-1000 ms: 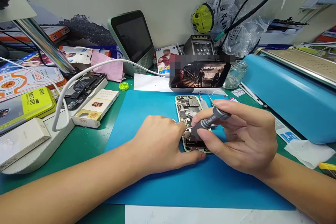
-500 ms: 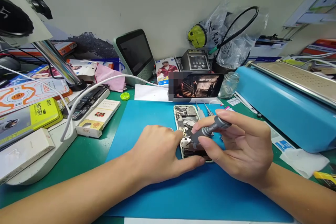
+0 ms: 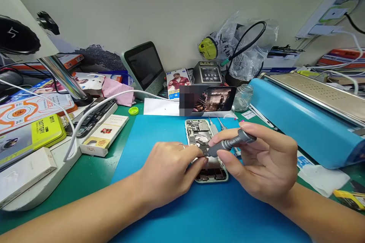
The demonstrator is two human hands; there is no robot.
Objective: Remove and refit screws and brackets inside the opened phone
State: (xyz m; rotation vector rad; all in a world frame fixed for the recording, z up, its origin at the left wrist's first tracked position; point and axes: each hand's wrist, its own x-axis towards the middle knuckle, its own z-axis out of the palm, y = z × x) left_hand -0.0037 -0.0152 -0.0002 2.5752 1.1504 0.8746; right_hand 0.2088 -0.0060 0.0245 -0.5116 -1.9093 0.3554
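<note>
An opened phone (image 3: 203,126) lies on the blue mat (image 3: 154,133), its inner parts and round coil exposed. In my right hand (image 3: 265,159) is a dark grey screwdriver (image 3: 225,145), held between thumb and fingers, tilted with its lower end toward the phone's middle. My left hand (image 3: 173,167) reaches over the phone's left edge, thumb and index finger pinched close to the screwdriver's lower end. What lies between those fingertips, and the screwdriver's tip, are hidden. Tweezers (image 3: 221,123) lie on the mat just behind my right hand.
Behind the mat a propped phone (image 3: 219,98) shows a video. A blue machine (image 3: 299,121) stands at the right, with a glass jar (image 3: 243,98) beside it. At the left are a cigarette box (image 3: 105,134), a white cable (image 3: 85,115) and a lamp-like stand (image 3: 61,74).
My left thumb has drawn in toward the index finger, near the screwdriver, uncovering the phone's lower end. My right hand keeps its hold. The whole view has shifted slightly.
</note>
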